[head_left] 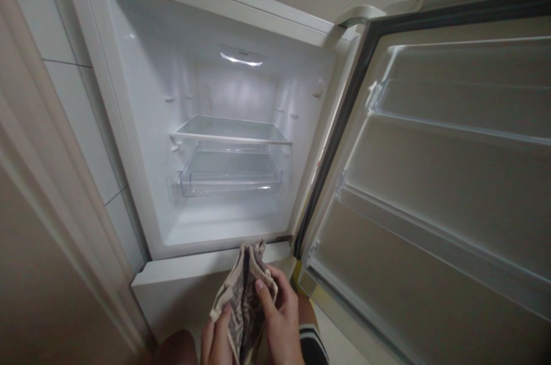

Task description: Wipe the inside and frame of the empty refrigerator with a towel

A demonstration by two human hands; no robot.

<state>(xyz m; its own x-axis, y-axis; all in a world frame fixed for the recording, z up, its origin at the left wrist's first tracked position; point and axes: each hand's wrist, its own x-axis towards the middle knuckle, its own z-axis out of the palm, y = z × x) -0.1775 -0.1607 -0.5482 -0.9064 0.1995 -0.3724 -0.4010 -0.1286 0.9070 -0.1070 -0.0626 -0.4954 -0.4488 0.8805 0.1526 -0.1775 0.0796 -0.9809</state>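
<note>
A folded patterned cloth (245, 302), beige at the edges with a grey-brown print, is held low in front of the fridge. My left hand (216, 336) grips its left side, fingers closed along the edge. On the other side my right hand (280, 313) pinches the cloth, the thumb lying over its front. Just beyond the cloth stands an open fridge compartment (181, 227), lit by a lamp (242, 57) at its top. Inside are a glass shelf (232, 128) and a clear drawer (232, 184) below it.
The fridge door (451, 181) is swung wide to the right, with clear door racks (456, 124) across it. A white ledge (206, 264) runs under the compartment. At the left are a tiled wall (77, 107) and a beige door frame (47, 141). My knees show at the bottom.
</note>
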